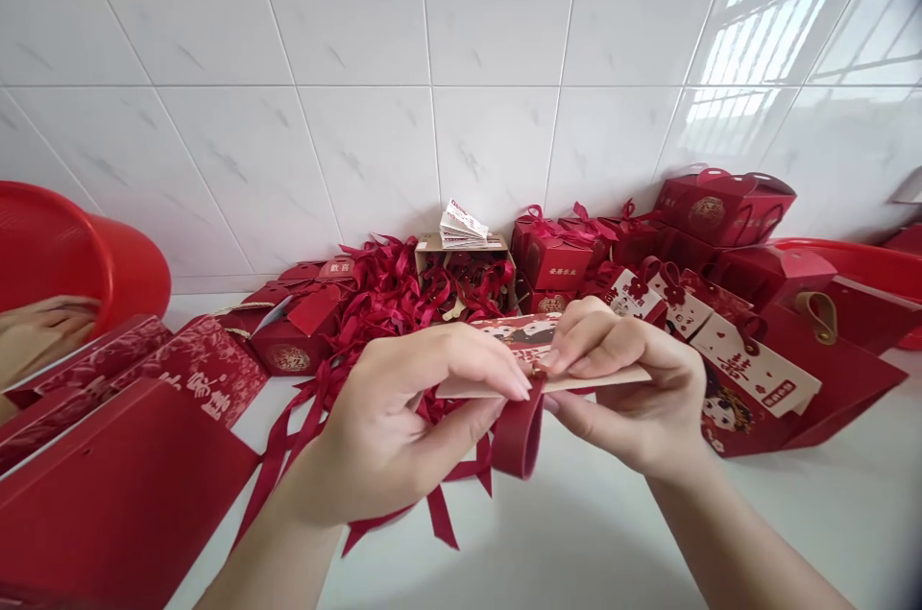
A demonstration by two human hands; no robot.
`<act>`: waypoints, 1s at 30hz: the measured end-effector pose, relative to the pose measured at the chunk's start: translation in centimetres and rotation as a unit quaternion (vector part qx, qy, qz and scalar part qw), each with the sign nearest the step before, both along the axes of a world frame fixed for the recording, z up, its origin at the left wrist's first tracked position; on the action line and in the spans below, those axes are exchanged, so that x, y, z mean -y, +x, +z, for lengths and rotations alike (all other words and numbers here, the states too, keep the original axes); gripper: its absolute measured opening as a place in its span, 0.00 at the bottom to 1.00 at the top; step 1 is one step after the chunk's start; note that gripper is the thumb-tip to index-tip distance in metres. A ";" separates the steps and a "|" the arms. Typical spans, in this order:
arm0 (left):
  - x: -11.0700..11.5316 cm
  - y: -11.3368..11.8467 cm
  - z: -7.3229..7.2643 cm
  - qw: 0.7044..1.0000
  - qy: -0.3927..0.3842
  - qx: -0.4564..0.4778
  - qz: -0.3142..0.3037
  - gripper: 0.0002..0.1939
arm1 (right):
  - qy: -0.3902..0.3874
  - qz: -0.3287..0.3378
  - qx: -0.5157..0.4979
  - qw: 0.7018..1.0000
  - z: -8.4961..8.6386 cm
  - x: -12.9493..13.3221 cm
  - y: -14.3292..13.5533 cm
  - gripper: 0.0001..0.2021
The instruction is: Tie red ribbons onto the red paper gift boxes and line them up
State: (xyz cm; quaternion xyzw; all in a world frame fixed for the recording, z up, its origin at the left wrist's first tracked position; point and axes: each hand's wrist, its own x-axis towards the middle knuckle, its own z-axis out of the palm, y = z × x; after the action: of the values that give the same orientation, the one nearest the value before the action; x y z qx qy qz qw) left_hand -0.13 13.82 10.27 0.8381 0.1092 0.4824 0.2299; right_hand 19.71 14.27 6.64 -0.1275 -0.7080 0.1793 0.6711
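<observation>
Above the white table, both my hands grip a printed paper gift bag [515, 329], its cream edge facing me. A dark red strap loop [520, 437] hangs from the middle of that edge. At the left of the loop, my left hand [424, 408] pinches thumb and forefinger at the strap's base. My right hand [626, 379] is closed on the bag's edge beside it, fingertips at a small metallic fastener [534, 370]. The fingers partly hide the fastener and the strap's ends.
A heap of red ribbons [378, 288] lies behind my hands beside an open cardboard box [430, 245] topped with cards [461, 224]. Red gift boxes [554, 259] line the tiled wall. Red bags [108, 495] are at left, printed bags [764, 389] at right. A red basket [133, 269] stands far left.
</observation>
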 end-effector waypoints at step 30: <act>-0.7 1.0 -1.1 0.992 -0.023 -0.080 0.095 0.10 | -0.038 -0.022 -0.032 0.999 0.1 0.4 -0.2 0.15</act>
State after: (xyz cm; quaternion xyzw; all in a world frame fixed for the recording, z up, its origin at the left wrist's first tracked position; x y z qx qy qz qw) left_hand 0.83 14.54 9.21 0.8544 0.2176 0.4309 0.1922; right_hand 19.47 13.88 6.79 -0.1625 -0.6759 0.1950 0.6920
